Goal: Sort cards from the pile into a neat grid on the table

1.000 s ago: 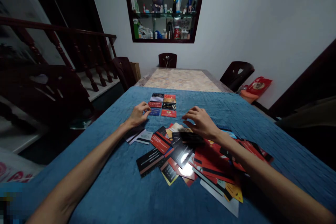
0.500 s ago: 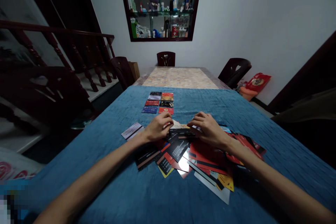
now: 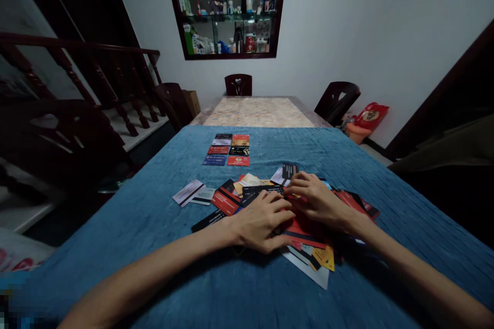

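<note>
Loose heap of cards (image 3: 304, 236) near centre of the blue cloth (image 3: 154, 226), cards pointing every way, no shared long axis, left hand (image 3: 262, 221) flat with fingers spread on the heap, right hand (image 3: 318, 200) curled over it, grip unclear, tidy card grid (image 3: 227, 150) farther off, long sides running left-right.

No text can be read here. The cards in the loose pile (image 3: 270, 211) and in the tidy rows (image 3: 227, 150) farther away carry small print, but it is too small and too dark to read.
</note>
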Available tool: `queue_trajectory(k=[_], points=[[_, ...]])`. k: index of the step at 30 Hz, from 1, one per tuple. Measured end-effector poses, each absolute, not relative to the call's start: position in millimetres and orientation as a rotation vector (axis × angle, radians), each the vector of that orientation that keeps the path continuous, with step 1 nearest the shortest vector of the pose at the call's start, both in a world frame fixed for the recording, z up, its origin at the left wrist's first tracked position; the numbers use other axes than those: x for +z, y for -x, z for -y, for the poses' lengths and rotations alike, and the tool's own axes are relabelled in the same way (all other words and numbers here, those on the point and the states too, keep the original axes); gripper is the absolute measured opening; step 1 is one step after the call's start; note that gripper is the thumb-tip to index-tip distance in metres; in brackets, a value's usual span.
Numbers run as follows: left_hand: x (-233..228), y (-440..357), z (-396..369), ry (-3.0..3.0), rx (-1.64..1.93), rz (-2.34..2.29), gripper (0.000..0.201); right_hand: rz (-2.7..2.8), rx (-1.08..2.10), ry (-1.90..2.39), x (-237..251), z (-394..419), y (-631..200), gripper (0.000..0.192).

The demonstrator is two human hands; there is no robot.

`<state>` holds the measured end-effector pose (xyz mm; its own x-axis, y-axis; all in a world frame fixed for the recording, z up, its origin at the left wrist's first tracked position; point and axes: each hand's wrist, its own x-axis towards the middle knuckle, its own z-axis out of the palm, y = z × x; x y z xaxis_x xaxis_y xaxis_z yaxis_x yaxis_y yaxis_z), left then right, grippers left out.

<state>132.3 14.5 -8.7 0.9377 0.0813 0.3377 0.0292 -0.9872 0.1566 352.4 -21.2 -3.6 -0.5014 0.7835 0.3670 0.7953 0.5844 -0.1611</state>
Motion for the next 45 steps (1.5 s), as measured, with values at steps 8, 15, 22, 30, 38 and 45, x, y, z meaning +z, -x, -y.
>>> queue_trajectory(k=[8,15,22,30,38,45], points=[[-14.0,-130.0,-9.5,-2.997,0.475,-0.154,0.040,2.476,0.108,1.199,3.5,58.8,-358.6,0.018],[-17.4,-127.4,-7.2,-2.992,0.575,-0.152,0.028,2.541,0.149,1.219,1.7,69.4,-360.5,0.028],[-21.1,-123.5,-10.8,-3.062,0.750,-0.029,0.023,2.559,0.146,1.222,2.8,72.4,-359.3,0.034],[-20.0,-121.4,-16.8,-3.016,1.029,-0.086,0.024,2.496,0.127,1.201,-7.7,65.0,-365.7,0.034],[-27.0,-120.0,-29.3,-2.881,0.989,-0.233,0.024,2.338,0.119,1.251,-19.4,58.9,-369.6,0.028],[-26.9,-119.7,-30.6,-2.808,0.943,-0.270,0.029,2.267,0.134,1.298,-20.1,60.2,-366.1,0.028]])
